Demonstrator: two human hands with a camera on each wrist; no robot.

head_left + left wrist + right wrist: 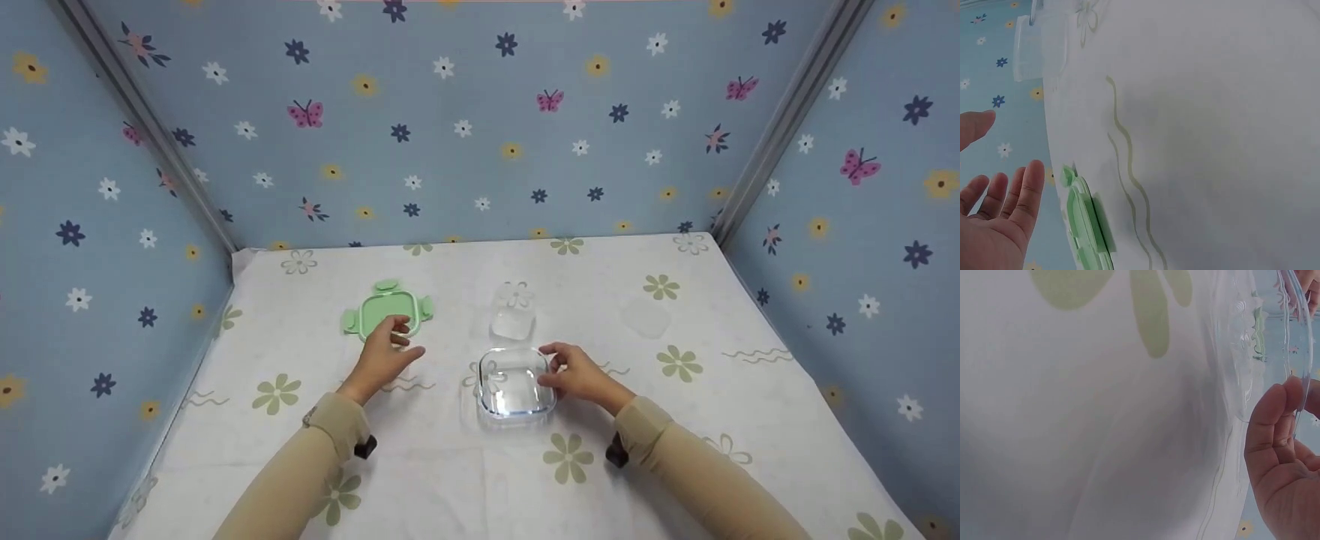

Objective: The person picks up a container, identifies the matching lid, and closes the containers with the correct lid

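My right hand [579, 373] pinches the right side wall of a clear, square glass container [517, 411], which stands at the middle of the table. In the right wrist view the thumb and fingers close over the rim of this glass container [1307, 343]. My left hand [382, 360] hovers near the front edge of a green lid [384, 306] with side flaps, its fingers spread and loosely bent, holding nothing. In the left wrist view the palm and fingers of the left hand [1002, 219] are beside the green lid [1086, 225], apart from it.
Behind the glass container sits a smaller clear container [513, 321]. A thin translucent piece [646, 318] lies flat at the right. The table wears a white flowered cloth [420, 480], and blue patterned walls [465, 105] stand behind and at both sides.
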